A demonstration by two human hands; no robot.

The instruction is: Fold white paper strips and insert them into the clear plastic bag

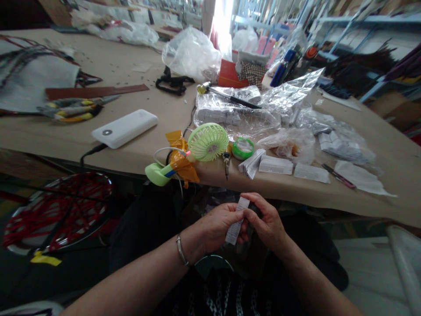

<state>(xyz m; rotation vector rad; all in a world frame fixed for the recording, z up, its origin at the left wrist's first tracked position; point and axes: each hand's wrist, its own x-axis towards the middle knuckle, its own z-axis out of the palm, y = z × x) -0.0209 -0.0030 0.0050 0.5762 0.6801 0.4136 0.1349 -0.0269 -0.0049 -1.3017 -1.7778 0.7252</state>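
Fingers of the left hand are pinched shut over a narrow printed paper strip, thumb flat on its face; those of the right hand close in at its upper part, thumb beside the other thumb. The strip is held slanted above the lap, just in front of the counter. A metal bracelet circles the left wrist.

Near the counter's front edge lie a fanned bunch of slips, two flat printed slips, a round green container and a metal-tipped tool. Left of these sits a green fan with orange tape around its handle, then a white power bank. Clear plastic packets lie behind the container.
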